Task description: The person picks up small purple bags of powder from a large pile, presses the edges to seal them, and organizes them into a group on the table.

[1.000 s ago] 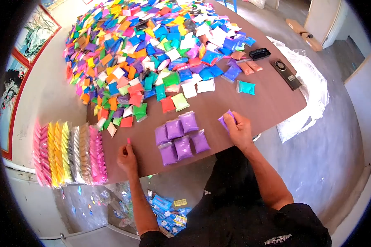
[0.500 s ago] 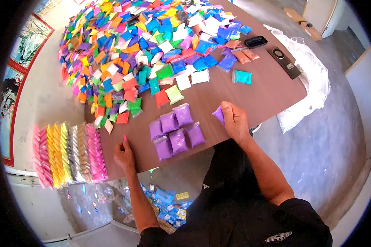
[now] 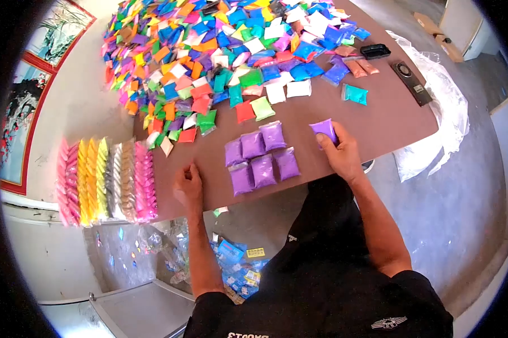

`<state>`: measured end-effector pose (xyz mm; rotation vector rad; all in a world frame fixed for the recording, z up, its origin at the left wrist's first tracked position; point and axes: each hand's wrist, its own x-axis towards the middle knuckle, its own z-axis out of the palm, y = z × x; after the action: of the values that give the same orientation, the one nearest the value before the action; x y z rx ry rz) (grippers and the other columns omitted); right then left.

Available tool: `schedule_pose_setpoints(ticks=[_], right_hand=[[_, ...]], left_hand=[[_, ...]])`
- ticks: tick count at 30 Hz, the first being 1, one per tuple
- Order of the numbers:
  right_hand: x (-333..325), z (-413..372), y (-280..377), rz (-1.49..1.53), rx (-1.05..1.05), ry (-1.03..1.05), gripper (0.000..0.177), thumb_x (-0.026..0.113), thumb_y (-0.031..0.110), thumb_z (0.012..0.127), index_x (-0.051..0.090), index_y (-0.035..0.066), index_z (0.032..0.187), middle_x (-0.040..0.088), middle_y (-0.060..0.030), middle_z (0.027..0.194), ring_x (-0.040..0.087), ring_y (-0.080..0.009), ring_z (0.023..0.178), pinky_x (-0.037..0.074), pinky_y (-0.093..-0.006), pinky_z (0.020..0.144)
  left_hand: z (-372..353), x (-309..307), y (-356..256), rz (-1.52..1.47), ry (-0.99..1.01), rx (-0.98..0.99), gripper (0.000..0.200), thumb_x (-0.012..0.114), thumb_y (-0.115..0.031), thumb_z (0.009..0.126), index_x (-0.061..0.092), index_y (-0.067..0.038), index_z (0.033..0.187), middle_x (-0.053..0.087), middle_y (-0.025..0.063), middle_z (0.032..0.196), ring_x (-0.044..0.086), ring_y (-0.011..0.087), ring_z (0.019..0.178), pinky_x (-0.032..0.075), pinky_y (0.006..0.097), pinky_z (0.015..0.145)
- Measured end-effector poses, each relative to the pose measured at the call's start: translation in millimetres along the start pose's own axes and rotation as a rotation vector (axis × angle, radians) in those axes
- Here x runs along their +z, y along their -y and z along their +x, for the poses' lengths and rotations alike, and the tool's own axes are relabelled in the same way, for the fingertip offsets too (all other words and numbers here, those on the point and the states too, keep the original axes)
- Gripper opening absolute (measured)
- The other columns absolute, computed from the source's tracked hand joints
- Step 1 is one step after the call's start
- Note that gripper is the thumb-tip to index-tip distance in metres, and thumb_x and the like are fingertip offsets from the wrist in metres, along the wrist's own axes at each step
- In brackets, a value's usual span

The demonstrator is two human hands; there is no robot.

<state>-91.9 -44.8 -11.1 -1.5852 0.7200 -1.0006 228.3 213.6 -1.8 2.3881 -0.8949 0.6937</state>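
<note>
My right hand (image 3: 344, 151) pinches a small clear packet of purple material (image 3: 324, 133) between thumb and fingers, just above the brown table near its front edge. To its left, several matching purple packets (image 3: 263, 170) lie on the table in two close rows. My left hand (image 3: 188, 186) rests by the table's front edge, left of those rows, with its fingers curled together. Whatever it may hold is hidden. Long clear sleeves of stacked packets (image 3: 107, 180), in pink, yellow, silver, tan and magenta, lie side by side at the table's left end.
A large heap of multicoloured packets (image 3: 209, 62) covers the far part of the brown table (image 3: 389, 121). A teal packet (image 3: 355, 94), a black tray (image 3: 375, 52) and a dark flat device (image 3: 410, 83) lie at right. White plastic sheeting (image 3: 434, 129) hangs beyond the edge.
The view has shifted, so the table sits further right and higher. My right hand has turned the purple packet, which now shows its face. A pinkish-red tip at my left fingers no longer shows.
</note>
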Motion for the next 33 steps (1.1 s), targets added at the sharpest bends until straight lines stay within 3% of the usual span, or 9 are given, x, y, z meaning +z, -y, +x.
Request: schedule_pose_setpoints(ticks=[5, 11, 21, 24, 27, 29, 30, 32, 33], right_hand=[[-8.8, -3.1, 5.8, -0.057, 0.115, 0.025, 0.021, 0.070, 0.016, 0.094, 0.068, 0.004, 0.112, 0.064, -0.0018, 0.081, 0.055, -0.0087, 0.074, 0.048, -0.0292, 0.068], [-6.2, -2.6, 10.7, 0.157, 0.036, 0.015, 0.019, 0.067, 0.020, 0.097, 0.068, 0.004, 0.108, 0.058, -0.0001, 0.078, 0.051, -0.0071, 0.072, 0.044, -0.0272, 0.065], [-8.9, -8.1, 1.0, 0.003, -0.006, -0.020, 0.025, 0.061, 0.025, 0.100, 0.068, 0.001, 0.097, 0.058, -0.0045, 0.075, 0.052, -0.0110, 0.070, 0.046, -0.0312, 0.065], [-9.3, -7.2, 1.5, 0.014, 0.037, -0.031, 0.025, 0.061, 0.023, 0.102, 0.064, 0.002, 0.089, 0.051, 0.0054, 0.072, 0.045, -0.0045, 0.069, 0.040, -0.0265, 0.061], [-9.6, -5.2, 10.9, 0.097, 0.068, -0.041, 0.022, 0.060, 0.021, 0.102, 0.064, 0.001, 0.094, 0.052, 0.0051, 0.075, 0.046, -0.0046, 0.072, 0.041, -0.0264, 0.063], [-9.1, -5.2, 14.9, 0.162, 0.047, -0.057, 0.020, 0.059, 0.019, 0.102, 0.064, 0.000, 0.097, 0.053, 0.0048, 0.077, 0.046, -0.0049, 0.074, 0.041, -0.0261, 0.065], [-8.2, -5.1, 15.0, 0.145, -0.014, -0.067, 0.018, 0.061, 0.017, 0.100, 0.065, 0.000, 0.102, 0.056, 0.0007, 0.078, 0.050, -0.0076, 0.072, 0.044, -0.0276, 0.065], [-9.4, -5.4, 15.1, 0.132, -0.086, -0.070, 0.018, 0.062, 0.014, 0.098, 0.065, -0.001, 0.106, 0.060, -0.0034, 0.078, 0.053, -0.0102, 0.071, 0.047, -0.0291, 0.066], [-12.4, -5.7, 14.3, 0.084, -0.050, -0.030, 0.017, 0.063, 0.012, 0.096, 0.066, -0.001, 0.108, 0.062, -0.0040, 0.080, 0.055, -0.0105, 0.073, 0.048, -0.0291, 0.068]], left_hand=[[-2.0, 2.3, -3.2, -0.102, 0.001, -0.019, 0.020, 0.075, -0.023, 0.089, 0.071, -0.004, 0.086, 0.068, 0.0118, 0.073, 0.066, 0.0262, 0.064, 0.052, 0.0400, 0.060], [-1.1, -0.7, -4.7, -0.115, 0.031, -0.043, 0.020, 0.075, -0.023, 0.087, 0.069, -0.003, 0.085, 0.066, 0.0100, 0.070, 0.064, 0.0231, 0.061, 0.051, 0.0385, 0.059], [-4.3, -1.7, -0.5, -0.031, -0.006, -0.024, 0.023, 0.075, -0.025, 0.087, 0.071, -0.002, 0.086, 0.070, 0.0131, 0.073, 0.068, 0.0265, 0.065, 0.053, 0.0403, 0.061], [0.2, -10.5, -14.3, -0.096, 0.042, -0.108, 0.025, 0.075, -0.025, 0.087, 0.072, 0.000, 0.085, 0.070, 0.0155, 0.075, 0.070, 0.0275, 0.067, 0.054, 0.0402, 0.063], [-1.6, -1.4, 7.7, -0.094, 0.001, -0.127, 0.027, 0.074, -0.026, 0.089, 0.071, 0.001, 0.084, 0.069, 0.0119, 0.073, 0.067, 0.0250, 0.063, 0.053, 0.0395, 0.059], [0.3, 3.5, 29.4, -0.425, -0.006, -0.285, 0.029, 0.073, -0.029, 0.092, 0.068, -0.002, 0.081, 0.064, 0.0053, 0.069, 0.058, 0.0163, 0.056, 0.047, 0.0334, 0.051], [3.6, -3.4, 28.5, -0.425, -0.019, -0.284, 0.029, 0.073, -0.029, 0.092, 0.068, -0.002, 0.081, 0.064, 0.0053, 0.069, 0.058, 0.0163, 0.056, 0.047, 0.0334, 0.051], [7.7, -18.0, 27.4, -1.027, -0.024, -0.826, 0.029, 0.071, -0.030, 0.095, 0.064, -0.007, 0.079, 0.058, -0.0002, 0.067, 0.050, 0.0078, 0.054, 0.039, 0.0258, 0.046], [9.5, -25.9, 19.5, -1.032, -0.034, -0.823, 0.029, 0.071, -0.030, 0.095, 0.064, -0.007, 0.079, 0.058, -0.0002, 0.067, 0.050, 0.0078, 0.054, 0.039, 0.0258, 0.046]])
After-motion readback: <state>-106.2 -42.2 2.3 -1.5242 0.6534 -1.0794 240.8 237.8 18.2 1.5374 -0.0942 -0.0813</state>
